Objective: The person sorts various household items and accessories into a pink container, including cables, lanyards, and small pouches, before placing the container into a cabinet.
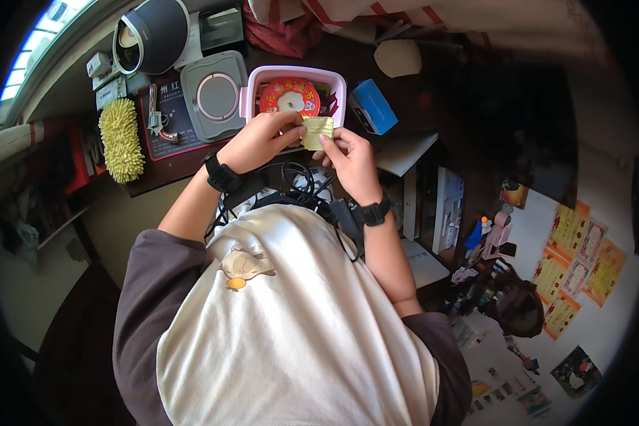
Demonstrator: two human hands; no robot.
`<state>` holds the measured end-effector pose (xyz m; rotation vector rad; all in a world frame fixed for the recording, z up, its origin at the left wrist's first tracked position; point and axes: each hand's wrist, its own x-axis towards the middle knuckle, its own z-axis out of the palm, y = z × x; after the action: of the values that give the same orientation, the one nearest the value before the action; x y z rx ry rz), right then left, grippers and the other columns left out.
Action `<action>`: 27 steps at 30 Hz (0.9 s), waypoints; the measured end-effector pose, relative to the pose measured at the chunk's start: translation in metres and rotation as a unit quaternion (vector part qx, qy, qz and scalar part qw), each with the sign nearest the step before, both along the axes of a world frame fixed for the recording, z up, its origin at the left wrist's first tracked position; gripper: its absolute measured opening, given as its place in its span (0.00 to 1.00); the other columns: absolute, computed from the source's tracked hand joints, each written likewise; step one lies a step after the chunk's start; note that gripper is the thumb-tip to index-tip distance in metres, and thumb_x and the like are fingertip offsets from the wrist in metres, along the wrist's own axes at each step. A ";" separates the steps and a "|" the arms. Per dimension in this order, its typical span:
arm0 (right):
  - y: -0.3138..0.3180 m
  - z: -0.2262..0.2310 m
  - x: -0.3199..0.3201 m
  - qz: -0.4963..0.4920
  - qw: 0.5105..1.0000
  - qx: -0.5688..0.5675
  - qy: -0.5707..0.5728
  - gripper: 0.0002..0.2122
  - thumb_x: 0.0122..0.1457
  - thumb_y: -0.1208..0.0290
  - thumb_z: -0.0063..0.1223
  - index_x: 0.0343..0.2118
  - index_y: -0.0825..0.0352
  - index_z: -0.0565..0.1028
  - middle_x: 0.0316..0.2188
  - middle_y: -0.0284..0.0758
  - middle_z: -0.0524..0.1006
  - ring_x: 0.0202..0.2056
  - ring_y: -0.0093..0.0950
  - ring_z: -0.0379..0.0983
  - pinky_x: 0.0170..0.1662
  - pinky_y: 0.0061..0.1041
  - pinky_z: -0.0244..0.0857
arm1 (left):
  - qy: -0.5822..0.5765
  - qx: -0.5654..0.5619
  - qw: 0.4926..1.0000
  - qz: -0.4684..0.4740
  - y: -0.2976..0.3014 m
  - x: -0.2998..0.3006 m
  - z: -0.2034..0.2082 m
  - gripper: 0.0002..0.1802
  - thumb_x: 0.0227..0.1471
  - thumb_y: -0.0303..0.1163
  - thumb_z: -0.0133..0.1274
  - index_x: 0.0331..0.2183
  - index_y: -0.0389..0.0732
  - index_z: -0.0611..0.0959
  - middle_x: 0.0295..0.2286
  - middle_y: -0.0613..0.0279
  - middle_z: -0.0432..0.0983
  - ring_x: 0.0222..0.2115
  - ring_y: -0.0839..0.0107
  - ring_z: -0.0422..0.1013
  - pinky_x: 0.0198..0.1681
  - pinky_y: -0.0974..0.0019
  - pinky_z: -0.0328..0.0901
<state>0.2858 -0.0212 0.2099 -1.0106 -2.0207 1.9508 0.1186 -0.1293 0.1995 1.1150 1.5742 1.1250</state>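
Note:
Between my two hands a small yellow slip of paper (317,133) is held up by its sides. My left hand (266,140) pinches its left edge, and my right hand (349,157) grips the right side with the thumb on its face. Just beyond them stands a pink-and-white plastic box (295,72), with its near rim partly hidden behind my hands and the paper. Inside it lies a round red tin or disc (292,96) with yellow markings and a pale centre. Left of the box rests a grey lid (216,124) with a round ring on it.
A blue box (375,106) stands right of the pink one. Farther left are a toy revolver (160,121) on a dark mat (172,144), a fluffy yellow duster (121,140) and a dark visor-like object (165,35). Black cables (299,179) hang below the table edge near my wrists.

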 end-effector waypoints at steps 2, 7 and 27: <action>0.011 -0.003 0.004 -0.011 0.999 0.025 -0.045 0.11 0.58 0.68 0.49 0.35 0.74 0.72 0.21 0.34 0.76 0.20 0.18 0.69 0.25 0.17 0.63 | -0.001 -0.014 0.999 -0.043 0.004 -0.002 -0.011 0.12 0.53 0.32 0.48 0.32 0.32 0.75 0.21 0.52 0.74 0.23 0.64 0.72 0.29 0.66 0.65; 0.062 -0.025 0.054 -0.126 0.989 0.049 -0.062 0.13 0.60 0.64 0.46 0.40 0.69 0.72 0.25 0.33 0.77 0.23 0.18 0.70 0.26 0.17 0.62 | 0.006 -0.057 0.997 -0.043 0.028 -0.018 -0.078 0.12 0.52 0.33 0.49 0.31 0.32 0.77 0.21 0.51 0.73 0.23 0.63 0.71 0.29 0.66 0.64; 0.320 -0.248 0.208 -0.296 0.937 0.023 -0.183 0.14 0.53 0.73 0.53 0.43 0.66 0.70 0.26 0.32 0.74 0.19 0.21 0.72 0.17 0.19 0.61 | -0.279 -0.233 0.894 0.264 0.062 -0.005 -0.138 0.19 0.58 0.36 0.40 0.50 0.40 0.70 0.36 0.62 0.74 0.35 0.75 0.71 0.39 0.72 0.65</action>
<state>0.4934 0.2990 -0.0380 -1.8203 -1.6142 1.4646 0.1140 -0.0676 0.0615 0.0127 1.5765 1.1764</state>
